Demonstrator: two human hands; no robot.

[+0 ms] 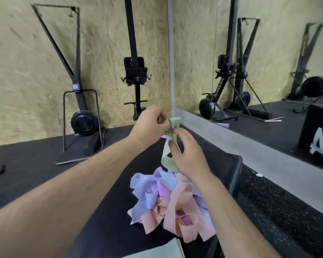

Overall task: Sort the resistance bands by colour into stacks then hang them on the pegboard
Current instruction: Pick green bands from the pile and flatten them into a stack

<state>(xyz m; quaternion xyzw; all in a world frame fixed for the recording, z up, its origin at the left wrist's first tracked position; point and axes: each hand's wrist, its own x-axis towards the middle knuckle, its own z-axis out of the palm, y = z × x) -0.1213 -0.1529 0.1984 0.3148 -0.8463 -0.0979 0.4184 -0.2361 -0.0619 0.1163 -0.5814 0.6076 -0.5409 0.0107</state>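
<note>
Right now, at the middle of the frame, the pale green elastic resistance band [166, 157] dangles twisted above the tangled heap of lilac, pale blue and peach bands [168, 200] on the black padded bench top [108, 229]. The left hand [151, 122] pinches its top end between curled fingers, lifting it so it hangs clear of the others. The right hand [187, 154] has fingers spread and fairly straight, only touching the strip, probably to work out the twist. A flat pale green piece [157, 251] lies at the bottom edge, likely where the green stack belongs. Sorting looks barely begun. No pegboard shows, only the wall mirror [268, 53] at upper right.
</note>
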